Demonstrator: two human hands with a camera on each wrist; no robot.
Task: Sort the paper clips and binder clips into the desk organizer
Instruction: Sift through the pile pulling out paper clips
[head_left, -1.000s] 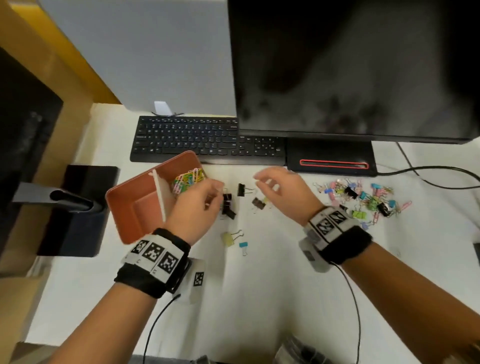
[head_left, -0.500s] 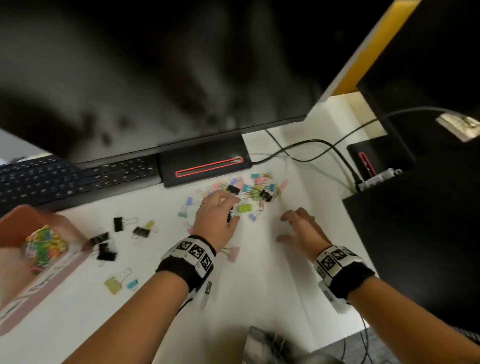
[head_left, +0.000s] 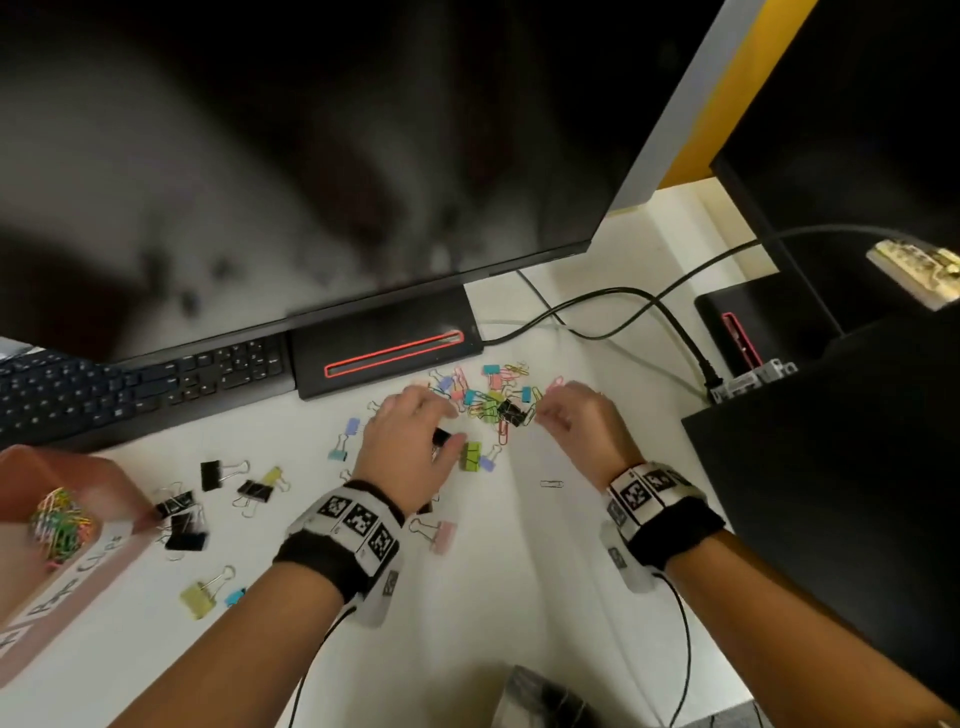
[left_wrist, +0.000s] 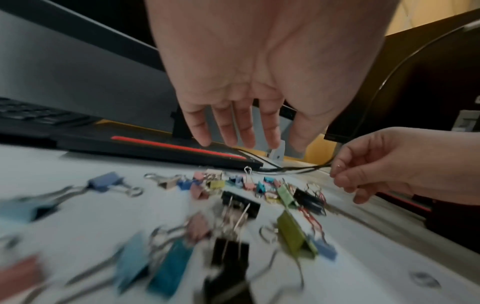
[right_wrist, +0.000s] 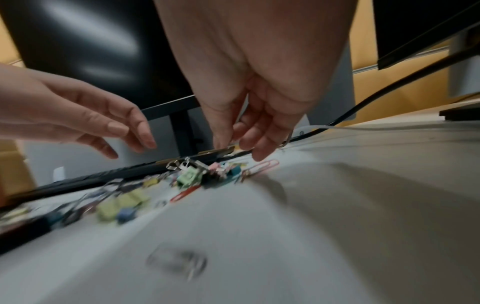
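Observation:
A heap of coloured paper clips and binder clips lies on the white desk in front of the monitor base. My left hand hovers over its left side, fingers straight, holding nothing. My right hand is at the heap's right edge with curled fingers, and thumb and forefinger pinch what looks like a thin wire paper clip. The orange desk organizer is at the far left with coloured paper clips in one compartment. Black binder clips lie beside it.
A green binder clip, a pink binder clip, a yellow binder clip and a lone silver paper clip lie scattered. Keyboard and monitor base are behind, cables back right, a black box at right.
The view swung right, from the organizer to the heap. Both hands moved from near the organizer to the heap. The right hand lifted off the desk and curled its fingers at the heap's edge.

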